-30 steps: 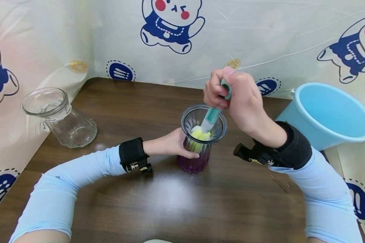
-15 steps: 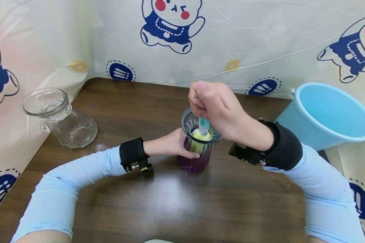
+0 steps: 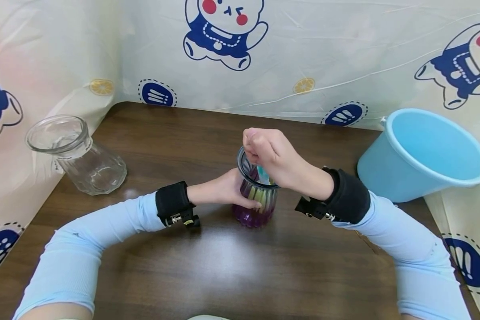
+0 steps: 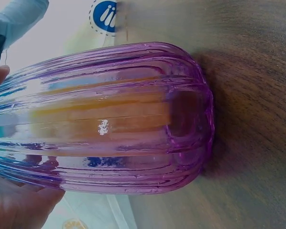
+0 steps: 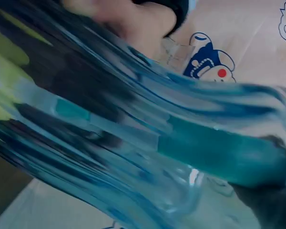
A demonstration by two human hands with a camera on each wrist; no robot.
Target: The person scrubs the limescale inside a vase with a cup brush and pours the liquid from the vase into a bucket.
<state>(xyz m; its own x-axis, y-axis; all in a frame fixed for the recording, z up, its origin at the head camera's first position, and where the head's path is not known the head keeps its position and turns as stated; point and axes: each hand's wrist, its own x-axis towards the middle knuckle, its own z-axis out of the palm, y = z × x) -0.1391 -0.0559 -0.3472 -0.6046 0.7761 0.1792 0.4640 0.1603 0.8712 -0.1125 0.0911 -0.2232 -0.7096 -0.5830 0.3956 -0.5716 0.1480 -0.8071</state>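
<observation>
A ribbed glass vase [image 3: 253,218], blue at the rim and purple at the base, stands on the brown table. My left hand [image 3: 224,190] grips its side, with the thumb across the front. My right hand [image 3: 274,155] is at the mouth of the vase, fingers curled round the teal handle [image 3: 262,175] of a sponge bottle brush. In the right wrist view the teal shaft [image 5: 205,148] runs down inside the glass to a yellow sponge head [image 5: 7,88]. Through the purple glass in the left wrist view the sponge [image 4: 105,119] looks orange, close to the bottom.
A clear glass vase [image 3: 100,171] stands at the left of the table [image 3: 224,275]. At the right is a light blue bucket [image 3: 400,178]. A patterned curtain [image 3: 304,44] closes off the back and sides. A pale edge [image 3: 207,318] shows at the front.
My right hand has come down and to the left, pushing the brush deeper into the purple vase. The left hand keeps its grip in the same place.
</observation>
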